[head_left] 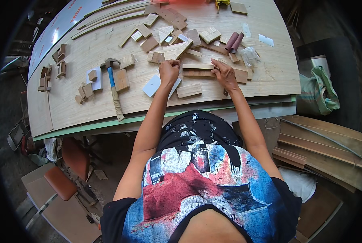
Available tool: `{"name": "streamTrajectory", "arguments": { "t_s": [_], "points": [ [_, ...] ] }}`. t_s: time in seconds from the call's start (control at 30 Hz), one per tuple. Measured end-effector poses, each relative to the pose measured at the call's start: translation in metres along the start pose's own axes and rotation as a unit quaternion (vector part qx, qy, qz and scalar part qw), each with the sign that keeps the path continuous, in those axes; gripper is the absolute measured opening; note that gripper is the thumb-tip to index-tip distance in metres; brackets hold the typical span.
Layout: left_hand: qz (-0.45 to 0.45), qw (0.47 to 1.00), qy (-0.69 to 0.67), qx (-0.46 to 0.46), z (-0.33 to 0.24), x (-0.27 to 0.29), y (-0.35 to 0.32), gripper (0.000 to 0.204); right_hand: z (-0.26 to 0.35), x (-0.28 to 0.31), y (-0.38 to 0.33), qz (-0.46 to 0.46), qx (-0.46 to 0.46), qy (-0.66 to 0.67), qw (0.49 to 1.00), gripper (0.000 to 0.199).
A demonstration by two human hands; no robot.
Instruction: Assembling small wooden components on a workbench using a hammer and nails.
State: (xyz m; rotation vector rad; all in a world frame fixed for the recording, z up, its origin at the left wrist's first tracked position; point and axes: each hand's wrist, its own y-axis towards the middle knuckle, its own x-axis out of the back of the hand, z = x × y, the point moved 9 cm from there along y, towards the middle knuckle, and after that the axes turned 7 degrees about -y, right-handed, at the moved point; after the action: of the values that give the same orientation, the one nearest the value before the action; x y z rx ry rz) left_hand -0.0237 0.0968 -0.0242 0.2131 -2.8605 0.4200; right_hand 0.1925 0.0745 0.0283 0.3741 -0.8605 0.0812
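Pressing on a wooden strip (198, 66) at mid surface (270, 77)

The strip's left end is pinched by the fisted left hand (169, 71); its right end is held under the right hand (225, 75). A hammer (113, 87) lies well left.

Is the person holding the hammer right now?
No, the hammer lies untouched on the workbench, left of the left hand.

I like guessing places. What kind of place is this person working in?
Probably a woodworking shop. Small wood blocks lie scattered on a big plywood table, a hammer lies nearby, and planks are stacked beside it. The left hand and right hand touch a wooden strip.
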Motion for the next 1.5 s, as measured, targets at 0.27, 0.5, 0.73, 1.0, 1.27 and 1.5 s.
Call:
{"name": "streamTrajectory", "arguments": {
  "t_s": [0.27, 0.5, 0.73, 1.0, 1.27, 1.5],
  "points": [
    [-0.008, 0.993, 0.111, -0.039, -0.023, -0.007, -0.017, 0.017, -0.001, 0.000, 0.000, -0.015, -0.001, -0.008, 1.000, 0.040],
    [-0.011, 0.991, 0.116, -0.064, -0.015, -0.012, -0.015, 0.022, -0.003, -0.003, 0.002, -0.003, -0.028, 0.003, 1.000, 0.039],
    [-0.010, 0.983, 0.157, -0.091, -0.021, -0.014, -0.017, 0.020, -0.002, -0.003, 0.002, -0.011, -0.018, 0.009, 1.000, 0.040],
    [-0.014, 0.957, 0.231, -0.177, -0.037, -0.020, -0.023, 0.026, 0.000, -0.005, 0.005, 0.015, 0.003, -0.029, 0.999, 0.042],
    [0.069, 0.909, 0.239, -0.333, -0.061, -0.048, -0.035, 0.035, 0.009, -0.004, 0.007, -0.006, 0.038, -0.040, 0.998, 0.043],
    [0.072, 0.887, 0.246, -0.384, -0.056, -0.054, -0.031, 0.030, 0.003, -0.011, 0.008, 0.017, 0.013, -0.038, 0.999, 0.044]
  ]
}}
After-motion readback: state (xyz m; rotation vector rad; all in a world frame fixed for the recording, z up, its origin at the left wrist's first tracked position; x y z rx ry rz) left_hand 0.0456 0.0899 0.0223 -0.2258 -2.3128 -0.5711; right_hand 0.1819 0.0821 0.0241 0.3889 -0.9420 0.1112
